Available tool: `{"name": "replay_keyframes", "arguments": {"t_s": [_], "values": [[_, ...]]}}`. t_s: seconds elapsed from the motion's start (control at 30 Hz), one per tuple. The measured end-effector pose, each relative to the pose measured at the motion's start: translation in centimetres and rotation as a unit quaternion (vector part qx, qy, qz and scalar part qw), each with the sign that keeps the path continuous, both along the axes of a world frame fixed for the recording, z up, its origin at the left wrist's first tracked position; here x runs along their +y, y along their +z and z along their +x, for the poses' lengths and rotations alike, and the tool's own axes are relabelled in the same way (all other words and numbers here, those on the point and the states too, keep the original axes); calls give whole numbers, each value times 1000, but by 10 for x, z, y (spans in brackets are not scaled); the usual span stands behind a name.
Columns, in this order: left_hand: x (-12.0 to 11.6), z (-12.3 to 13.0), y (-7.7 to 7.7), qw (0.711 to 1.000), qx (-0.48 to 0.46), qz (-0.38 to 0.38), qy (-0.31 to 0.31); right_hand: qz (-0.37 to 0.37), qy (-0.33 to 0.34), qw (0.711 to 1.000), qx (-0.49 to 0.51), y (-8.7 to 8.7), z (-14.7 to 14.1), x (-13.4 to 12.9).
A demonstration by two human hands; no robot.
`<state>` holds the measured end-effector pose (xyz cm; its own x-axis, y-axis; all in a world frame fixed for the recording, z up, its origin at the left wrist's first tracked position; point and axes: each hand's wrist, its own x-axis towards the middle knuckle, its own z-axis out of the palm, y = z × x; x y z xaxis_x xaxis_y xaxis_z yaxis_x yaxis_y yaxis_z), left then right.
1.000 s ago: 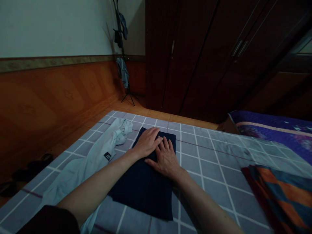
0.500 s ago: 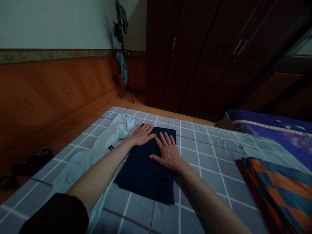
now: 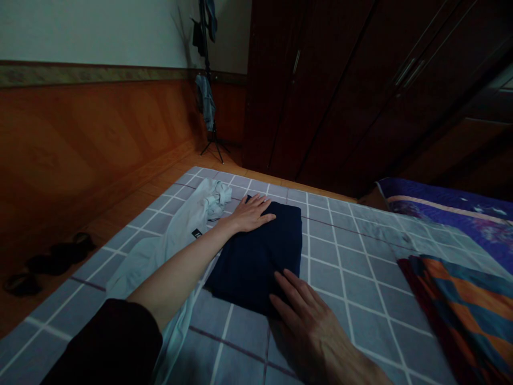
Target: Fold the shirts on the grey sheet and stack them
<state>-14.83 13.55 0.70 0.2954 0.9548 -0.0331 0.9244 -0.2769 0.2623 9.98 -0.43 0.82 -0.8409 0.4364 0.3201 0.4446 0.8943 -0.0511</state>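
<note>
A folded navy cloth (image 3: 256, 262) lies on the grey checked bedsheet (image 3: 352, 267). My left hand (image 3: 252, 214) rests flat on its far left corner, holding nothing. My right hand (image 3: 306, 326) is slightly blurred, with its fingertips at the cloth's near right edge and its palm over the sheet. A crumpled pale blue shirt (image 3: 172, 251) with a small black label lies just left of the cloth, under my left forearm. The dark sleeve (image 3: 108, 342) on my left arm covers part of the shirt.
A blanket with orange and blue checks (image 3: 452, 305) lies at the right of the bed, and a purple quilt (image 3: 449, 208) lies beyond it. A clothes stand (image 3: 208, 91) and dark wardrobe (image 3: 320, 91) stand past the bed. Sandals (image 3: 52, 262) lie on the floor at left.
My right hand has slid off the top of the cloth toward me, to its near right edge. My left hand has shifted to the far left corner, and the view has tilted slightly.
</note>
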Motion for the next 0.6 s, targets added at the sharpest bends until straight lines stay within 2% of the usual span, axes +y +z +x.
{"name": "replay_keyframes", "arguments": {"t_s": [0.13, 0.47, 0.6], "values": [[0, 2, -4, 1000, 4, -17, -6, 49, -15, 997, 64, -14, 14, -3], [0, 2, -5, 1000, 9, -17, 0, 68, -57, 994, 70, -11, 34, -13], [-1, 3, -6, 1000, 14, -19, 0, 66, -57, 994, 68, -9, 33, -15]]}}
